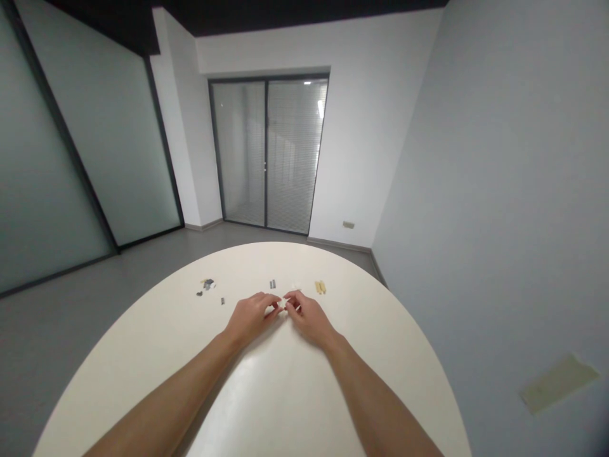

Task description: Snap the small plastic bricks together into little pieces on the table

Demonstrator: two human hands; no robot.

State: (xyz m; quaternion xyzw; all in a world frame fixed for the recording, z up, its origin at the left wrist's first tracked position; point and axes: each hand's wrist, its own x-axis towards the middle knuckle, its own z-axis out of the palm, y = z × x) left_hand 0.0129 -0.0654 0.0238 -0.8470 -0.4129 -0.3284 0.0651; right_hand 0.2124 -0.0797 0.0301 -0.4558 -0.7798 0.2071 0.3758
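Note:
My left hand [251, 317] and my right hand [307, 317] meet above the middle of a round white table [280, 393]. Their fingertips pinch a tiny pale piece [284, 308] between them, though it is too small to make out well. Just beyond my hands lie small dark grey bricks [272, 284], a white piece [295, 286] and tan sticks [320, 287]. Further left are a loose cluster of grey and black pieces [207, 285] and a single small grey piece [222, 301].
The table's far rim curves close beyond the pieces, with a grey floor below it. A pale wall [451, 190] stands on the right, frosted glass panels [95, 139] on the left, and a glass door with blinds [269, 152] ahead.

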